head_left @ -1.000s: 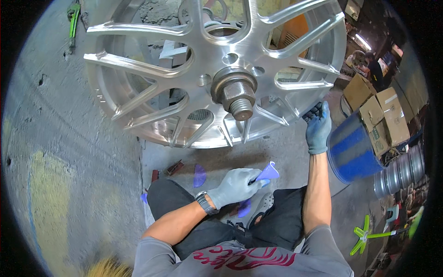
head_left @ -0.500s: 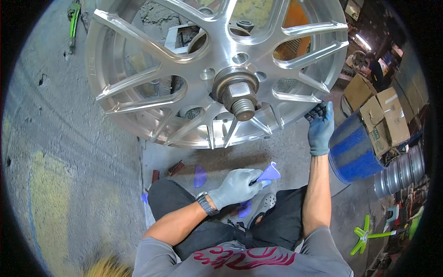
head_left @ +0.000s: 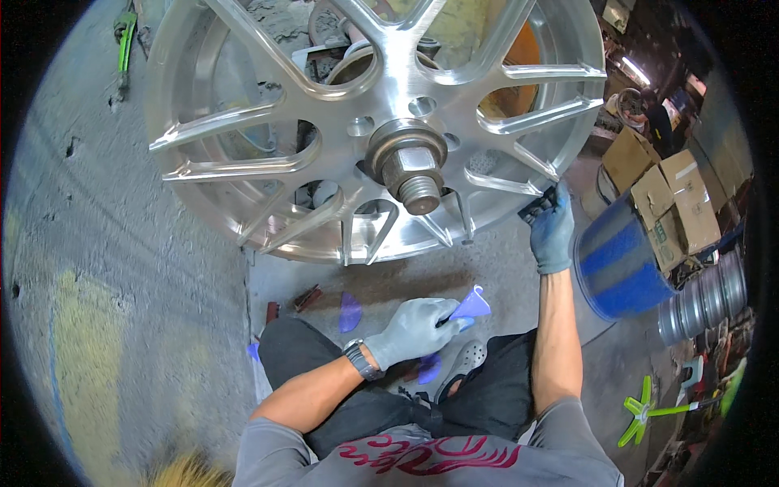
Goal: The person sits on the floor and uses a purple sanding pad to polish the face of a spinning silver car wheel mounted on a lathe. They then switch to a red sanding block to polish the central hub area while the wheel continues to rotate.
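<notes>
A bare silver alloy wheel rim (head_left: 479, 58) with many spokes is mounted in front of me, held by a large nut (head_left: 412, 166) on a threaded shaft at its hub. My right hand (head_left: 552, 235), in a grey glove with dark palm coating, has its fingers curled at the rim's lower right edge, by a spoke end. Below the wheel, my gloved left hand (head_left: 414, 329) pinches a folded piece of purple sandpaper (head_left: 471, 303) over my lap. A purple half-disc (head_left: 350, 312) lies on the floor left of that hand, and another purple piece (head_left: 429, 368) lies beneath it.
Right of my arm stands a blue drum (head_left: 621, 264) with cardboard boxes (head_left: 677, 199) on top. Beside it are silver wheel barrels (head_left: 706, 300) and a green star-shaped stand (head_left: 639, 411). A rough grey wall (head_left: 105, 211) rises at left. Small reddish-brown blocks (head_left: 307, 298) lie near my knee.
The wheel has turned clockwise a little, its right spokes moving down and its left ones up. My right hand has moved slightly left and down with the rim. The left hand stays nearly still.
</notes>
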